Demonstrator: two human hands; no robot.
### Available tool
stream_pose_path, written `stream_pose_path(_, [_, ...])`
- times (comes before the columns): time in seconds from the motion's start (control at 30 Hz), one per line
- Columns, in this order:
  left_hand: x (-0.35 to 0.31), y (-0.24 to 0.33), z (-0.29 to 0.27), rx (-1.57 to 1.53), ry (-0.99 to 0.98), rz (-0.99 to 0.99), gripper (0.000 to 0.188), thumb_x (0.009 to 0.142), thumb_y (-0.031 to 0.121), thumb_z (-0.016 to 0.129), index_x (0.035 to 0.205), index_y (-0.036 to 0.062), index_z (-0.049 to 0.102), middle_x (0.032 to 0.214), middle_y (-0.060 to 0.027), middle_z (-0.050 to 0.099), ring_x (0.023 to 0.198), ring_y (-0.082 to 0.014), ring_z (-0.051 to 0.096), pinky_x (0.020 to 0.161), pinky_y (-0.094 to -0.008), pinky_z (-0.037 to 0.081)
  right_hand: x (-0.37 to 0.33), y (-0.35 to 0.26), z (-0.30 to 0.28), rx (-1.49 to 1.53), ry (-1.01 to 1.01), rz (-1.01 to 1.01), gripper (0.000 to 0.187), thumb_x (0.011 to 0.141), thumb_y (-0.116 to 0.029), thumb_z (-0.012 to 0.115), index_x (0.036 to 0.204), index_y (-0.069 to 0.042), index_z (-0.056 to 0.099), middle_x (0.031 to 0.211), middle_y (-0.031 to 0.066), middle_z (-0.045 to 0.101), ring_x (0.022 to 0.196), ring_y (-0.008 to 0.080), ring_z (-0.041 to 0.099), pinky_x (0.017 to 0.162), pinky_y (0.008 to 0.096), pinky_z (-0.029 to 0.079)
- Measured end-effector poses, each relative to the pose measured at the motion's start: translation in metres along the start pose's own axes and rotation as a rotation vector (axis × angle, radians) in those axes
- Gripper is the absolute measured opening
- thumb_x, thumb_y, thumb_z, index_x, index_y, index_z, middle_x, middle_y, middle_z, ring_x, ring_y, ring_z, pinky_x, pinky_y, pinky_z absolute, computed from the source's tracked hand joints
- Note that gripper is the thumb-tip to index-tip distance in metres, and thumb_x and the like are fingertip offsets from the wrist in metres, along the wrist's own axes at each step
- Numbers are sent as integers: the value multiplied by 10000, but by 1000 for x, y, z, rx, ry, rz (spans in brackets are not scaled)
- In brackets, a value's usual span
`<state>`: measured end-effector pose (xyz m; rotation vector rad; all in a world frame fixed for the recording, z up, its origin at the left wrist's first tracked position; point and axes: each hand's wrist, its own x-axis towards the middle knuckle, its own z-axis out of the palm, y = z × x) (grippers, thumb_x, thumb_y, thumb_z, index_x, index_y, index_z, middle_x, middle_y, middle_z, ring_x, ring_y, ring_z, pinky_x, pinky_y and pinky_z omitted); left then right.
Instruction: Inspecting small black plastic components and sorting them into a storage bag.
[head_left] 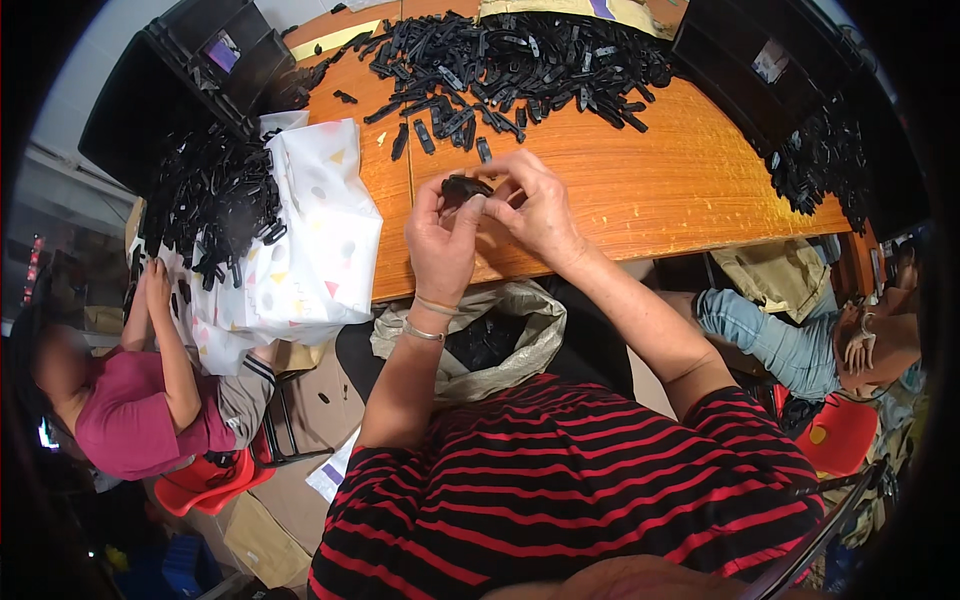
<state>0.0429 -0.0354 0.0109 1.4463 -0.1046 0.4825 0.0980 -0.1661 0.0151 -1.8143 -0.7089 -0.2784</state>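
My left hand [443,240] is raised over the near edge of the table, closed round a small black plastic part [463,187]. From the right, my right hand [542,208] meets it, its thumb and fingers pinched at the same part. Fingers cover much of the piece, so its full shape does not show. Just beyond my hands, a few slim black plastic pieces [424,137] lie apart from a large heap of similar pieces [520,65]. Below my wrists, an open woven sack [535,345] sits at my lap with dark pieces inside.
The wooden table [660,180] spreads ahead. Dark bins [170,90] stand at both far corners. At left, a person in a magenta top [135,410] works by another black heap [215,200] on a patterned white sheet [325,200]. Another person in jeans [770,335] sits at right.
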Motion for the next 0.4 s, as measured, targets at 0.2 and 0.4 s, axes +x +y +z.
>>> stream_pose_path(0.2, [-3,9,-2,168,18,63,209,867,36,631,1052,-32,561,970,-77,647,836,-117,613,772,-246,511,1,3,-2,96,-155,153,314,747,-40,735,1016,10,580,802,93,648,573,129,624,528,273,492])
stream_pose_path(0.4, [1,2,-12,11,-122,-123,264,902,100,616,1126,1,517,1027,-77,632,866,-124,606,793,-241,496,-3,11,5,207,-165,198,316,766,-68,734,1015,8,555,815,90,663,577,120,630,520,262,494])
